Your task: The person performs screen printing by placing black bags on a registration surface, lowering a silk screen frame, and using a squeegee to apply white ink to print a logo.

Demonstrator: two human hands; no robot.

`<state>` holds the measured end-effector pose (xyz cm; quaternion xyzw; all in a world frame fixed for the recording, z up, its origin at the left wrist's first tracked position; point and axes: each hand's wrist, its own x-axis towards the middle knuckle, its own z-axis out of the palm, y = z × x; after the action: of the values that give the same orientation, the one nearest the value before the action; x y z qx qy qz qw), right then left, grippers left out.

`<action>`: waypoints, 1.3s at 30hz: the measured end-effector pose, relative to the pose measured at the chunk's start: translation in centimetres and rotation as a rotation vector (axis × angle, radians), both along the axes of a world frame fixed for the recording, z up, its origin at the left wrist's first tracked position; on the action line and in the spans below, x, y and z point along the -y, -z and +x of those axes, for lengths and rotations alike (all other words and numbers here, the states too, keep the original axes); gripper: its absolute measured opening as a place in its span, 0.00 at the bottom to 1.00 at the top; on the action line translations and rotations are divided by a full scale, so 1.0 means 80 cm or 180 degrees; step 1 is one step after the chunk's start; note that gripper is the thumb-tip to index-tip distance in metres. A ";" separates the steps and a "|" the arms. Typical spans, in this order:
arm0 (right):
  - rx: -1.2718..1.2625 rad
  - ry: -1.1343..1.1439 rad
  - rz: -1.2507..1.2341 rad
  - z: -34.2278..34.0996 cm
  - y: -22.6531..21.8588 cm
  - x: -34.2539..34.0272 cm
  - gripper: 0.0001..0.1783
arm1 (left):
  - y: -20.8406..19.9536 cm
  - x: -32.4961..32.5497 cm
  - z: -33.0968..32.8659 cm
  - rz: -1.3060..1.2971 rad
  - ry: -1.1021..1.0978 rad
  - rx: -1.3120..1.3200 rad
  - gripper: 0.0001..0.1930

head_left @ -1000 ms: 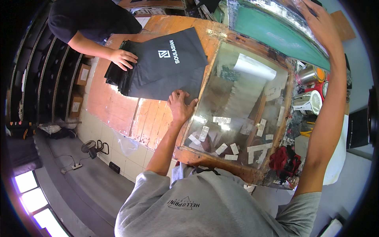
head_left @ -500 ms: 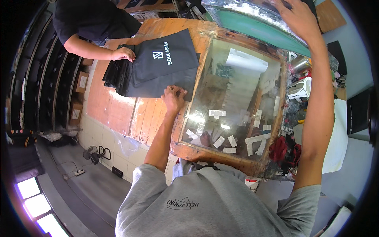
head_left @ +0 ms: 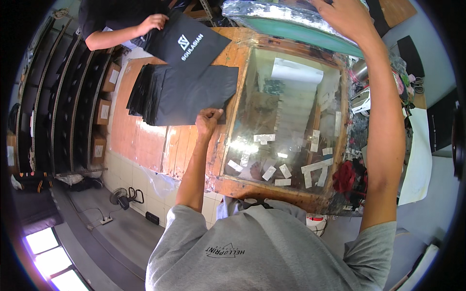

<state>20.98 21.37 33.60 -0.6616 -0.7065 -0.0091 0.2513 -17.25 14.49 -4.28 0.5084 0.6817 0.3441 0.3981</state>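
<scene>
My left hand (head_left: 208, 122) is closed, its fingertips pinching the near right edge of a plain black plastic bag (head_left: 194, 94) on top of a stack. My right hand (head_left: 342, 18) reaches far right and grips the upper edge of a tilted-up screen-printing frame (head_left: 291, 29) with green mesh; some of its fingers are cut off by the picture's edge. Beyond the stack, a co-worker's hand (head_left: 154, 23) holds up a black bag printed in white (head_left: 194, 41). Under the raised frame lies a glass-topped printing bed (head_left: 296, 116) with strips of white tape.
The wooden table (head_left: 141, 140) carries the stack and the glass bed. Right of the bed are a red cloth (head_left: 343, 177), a metal can (head_left: 359, 70) and scissors (head_left: 417, 86). Shelving with dark trays (head_left: 58, 106) and a small fan (head_left: 121, 197) stand at left.
The co-worker has lifted the printed bag off the stack, up and away, baring a plain bag beneath. My left hand has closed at its edge. My right hand and the frame have shifted slightly left.
</scene>
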 end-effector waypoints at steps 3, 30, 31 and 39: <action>0.0049 -0.0061 0.0101 0.003 0.003 -0.004 0.22 | -0.026 0.006 0.025 0.0463 0.0547 -0.0922 0.14; 0.0151 -0.0572 0.0156 0.029 -0.002 -0.009 0.23 | 0.013 0.015 0.270 0.1420 0.2106 -0.2487 0.37; 0.0081 -0.0457 -0.0140 0.028 -0.003 -0.013 0.23 | 0.014 0.016 0.276 0.1441 0.2204 -0.2450 0.38; 0.0001 -0.0520 -0.0200 0.033 -0.001 -0.005 0.24 | 0.015 0.047 0.357 0.1457 0.2557 -0.2257 0.39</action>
<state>23.58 21.78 33.66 -0.6092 -0.7581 0.0335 0.2301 11.27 10.76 -5.50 0.8843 0.4353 0.1135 0.1248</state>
